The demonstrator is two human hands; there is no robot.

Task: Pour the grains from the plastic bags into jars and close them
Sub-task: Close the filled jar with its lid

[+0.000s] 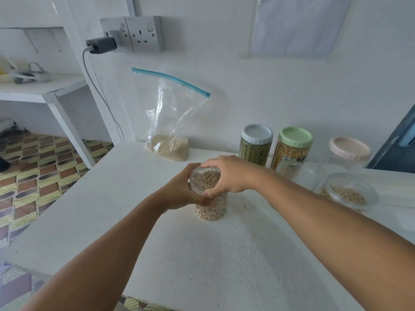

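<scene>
The right hand (231, 176) curls over the top of the bean jar (210, 197), fingers wrapped round its rim. The left hand (182, 191) grips the jar's side. The jar stands on the white table (157, 232). Behind the jar, a bag (168, 122) of grain leans on the wall. To the jar's right stand more jars (292, 147).

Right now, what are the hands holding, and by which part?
Both grip the jar of pale beans, which stands on the white table. The left hand wraps its side; the right hand curls over its rim.
</scene>
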